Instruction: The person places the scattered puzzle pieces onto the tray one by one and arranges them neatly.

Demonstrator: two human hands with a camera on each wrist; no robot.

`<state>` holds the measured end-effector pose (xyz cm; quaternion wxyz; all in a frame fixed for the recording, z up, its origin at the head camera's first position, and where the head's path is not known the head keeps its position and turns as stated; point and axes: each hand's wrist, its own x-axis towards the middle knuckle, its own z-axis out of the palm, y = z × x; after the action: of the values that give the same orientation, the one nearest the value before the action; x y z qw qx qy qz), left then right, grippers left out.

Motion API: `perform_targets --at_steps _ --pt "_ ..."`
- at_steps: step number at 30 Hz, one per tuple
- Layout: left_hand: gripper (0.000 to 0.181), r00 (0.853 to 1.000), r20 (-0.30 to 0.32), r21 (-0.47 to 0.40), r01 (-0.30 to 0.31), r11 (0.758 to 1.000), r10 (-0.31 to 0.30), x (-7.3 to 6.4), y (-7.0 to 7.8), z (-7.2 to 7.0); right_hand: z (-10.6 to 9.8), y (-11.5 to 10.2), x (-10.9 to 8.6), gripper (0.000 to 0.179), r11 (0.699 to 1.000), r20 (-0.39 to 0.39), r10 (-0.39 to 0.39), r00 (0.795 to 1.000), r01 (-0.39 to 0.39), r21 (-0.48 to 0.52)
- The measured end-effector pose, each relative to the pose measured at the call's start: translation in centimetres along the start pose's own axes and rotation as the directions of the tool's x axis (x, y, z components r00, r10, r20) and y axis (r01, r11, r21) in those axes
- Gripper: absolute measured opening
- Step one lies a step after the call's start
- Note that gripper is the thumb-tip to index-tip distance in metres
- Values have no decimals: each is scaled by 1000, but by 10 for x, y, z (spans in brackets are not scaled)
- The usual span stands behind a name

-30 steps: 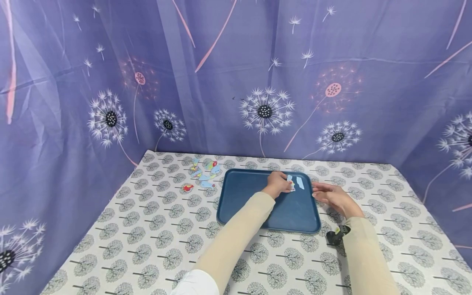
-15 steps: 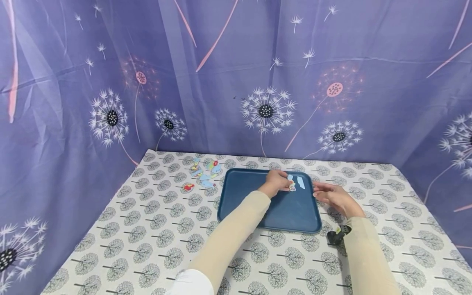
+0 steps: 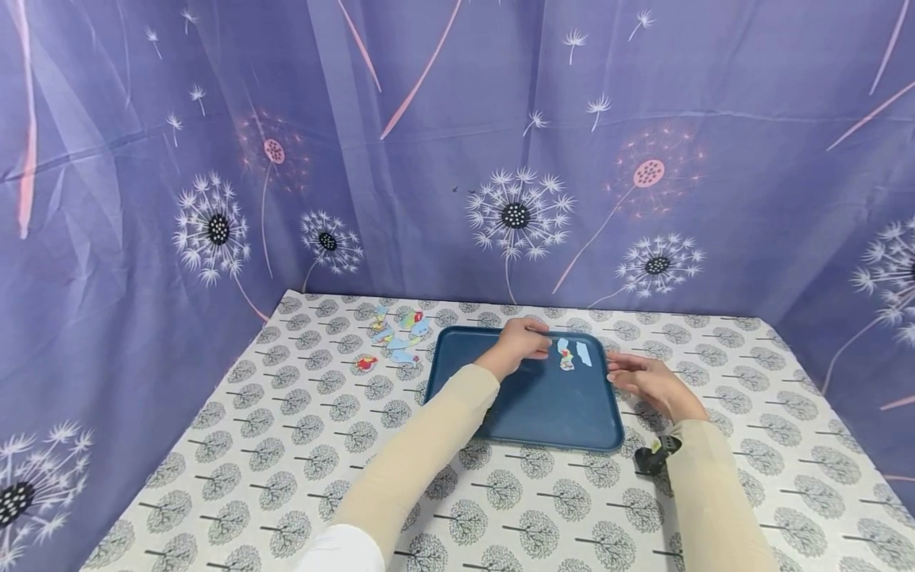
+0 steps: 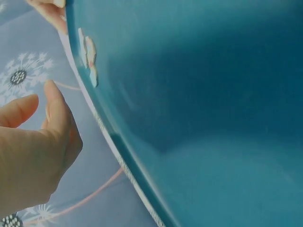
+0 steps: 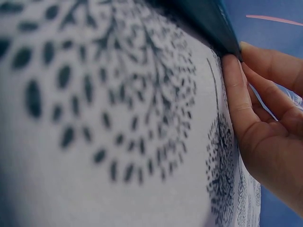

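My left hand [image 3: 520, 347] hovers over the back of a dark blue tray [image 3: 557, 413], its fingers loosely bent around nothing; the left wrist view shows the thumb and fingers of that hand [image 4: 45, 146] apart. Just right of it on the tray lies a multicoloured jigsaw puzzle piece [image 3: 566, 357], beside a pale blue puzzle piece [image 3: 584, 353] near the tray's back right corner. At the tray's right side is my right hand [image 3: 654, 387]. In the right wrist view its fairly straight fingers [image 5: 236, 90] touch the tray's edge.
Several light blue and multicoloured puzzle pieces [image 3: 400, 343] lie in a loose group left of the tray, with a red one [image 3: 366, 363] nearer. A small black device [image 3: 654, 458] sits at the right wrist. A purple dandelion curtain [image 3: 429, 199] stands behind the tree-patterned tablecloth [image 3: 307, 445].
My left hand has let go of the multicoloured puzzle piece and moved left, leaving it on the tray. My right hand has stayed at the tray's right edge.
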<state>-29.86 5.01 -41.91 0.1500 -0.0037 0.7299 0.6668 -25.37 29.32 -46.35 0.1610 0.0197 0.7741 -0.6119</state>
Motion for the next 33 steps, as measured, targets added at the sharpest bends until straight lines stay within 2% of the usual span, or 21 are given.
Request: perform_targets --at_steps 3,6,18,26,33 --pt "33 1000 28 -21 -12 1000 13 -3 4 -13 0 0 0 66 1000 4 -3 1000 3 4" --pt "33 999 31 -30 -29 999 30 -4 6 -27 -1 1 1 67 1000 9 -4 1000 4 14" --pt "36 997 -19 -83 -80 993 79 -16 2 -98 -1 1 0 67 1000 17 -13 1000 13 5" --pt "36 993 -101 -80 -65 995 57 -30 -1 -144 0 1 0 67 1000 21 -24 999 24 16" --pt "41 983 -180 -73 -60 996 46 -39 -8 -183 -1 2 0 67 999 9 -18 1000 18 35"
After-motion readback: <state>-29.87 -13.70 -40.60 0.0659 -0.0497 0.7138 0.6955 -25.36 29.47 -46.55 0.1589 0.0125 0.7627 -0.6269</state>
